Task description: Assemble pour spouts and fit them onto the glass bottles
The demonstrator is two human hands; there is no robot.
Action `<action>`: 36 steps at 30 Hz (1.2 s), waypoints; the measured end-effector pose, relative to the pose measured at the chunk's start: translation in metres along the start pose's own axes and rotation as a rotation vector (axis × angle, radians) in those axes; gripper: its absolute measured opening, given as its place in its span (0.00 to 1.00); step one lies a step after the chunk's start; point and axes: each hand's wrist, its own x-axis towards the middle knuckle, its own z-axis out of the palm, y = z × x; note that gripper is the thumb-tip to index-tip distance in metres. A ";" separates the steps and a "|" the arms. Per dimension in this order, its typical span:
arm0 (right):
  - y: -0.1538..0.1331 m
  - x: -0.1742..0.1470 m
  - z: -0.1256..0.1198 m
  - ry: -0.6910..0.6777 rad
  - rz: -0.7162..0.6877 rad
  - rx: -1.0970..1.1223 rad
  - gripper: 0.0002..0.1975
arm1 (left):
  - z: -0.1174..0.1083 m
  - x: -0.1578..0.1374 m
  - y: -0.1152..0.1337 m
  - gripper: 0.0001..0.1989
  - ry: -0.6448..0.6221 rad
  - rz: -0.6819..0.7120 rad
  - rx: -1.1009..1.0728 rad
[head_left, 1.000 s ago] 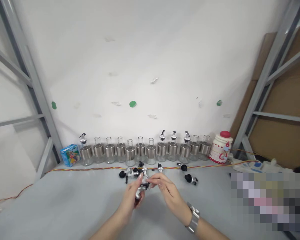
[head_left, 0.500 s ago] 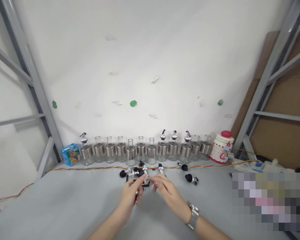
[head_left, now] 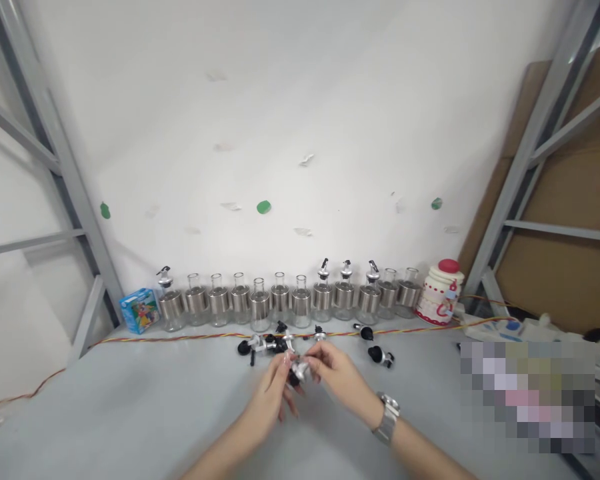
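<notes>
Between my two hands is a silver-and-black bottle pourer [head_left: 300, 371], held low over the grey table. My left hand [head_left: 273, 390] is closed around its left side, with the thumb on top. From the other side my right hand [head_left: 337, 373] pinches it between thumb and fingertips; the fingers cover its upper part. Just beyond the hands lie several loose pourers in a heap [head_left: 260, 344], and a single pourer [head_left: 320, 332] lies partly hidden behind my right hand. Two more, a pourer [head_left: 365, 332] and another pourer [head_left: 381, 355], rest to the right.
Along the wall stands a row of glass bottles with metal sleeves [head_left: 260, 307]; several carry pourers. A blue box [head_left: 140, 311] ends the row at left, a cream-and-red jar [head_left: 439, 293] at right. A twisted cable [head_left: 180, 339] crosses the grey table [head_left: 130, 400].
The pourer between my hands now shows more plainly, its black end low and left. My hands have shifted slightly right, and the fingers have changed position on it.
</notes>
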 end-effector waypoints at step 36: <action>0.025 0.007 -0.002 -0.063 -0.333 -0.712 0.13 | -0.077 0.032 -0.011 0.06 0.597 0.099 0.925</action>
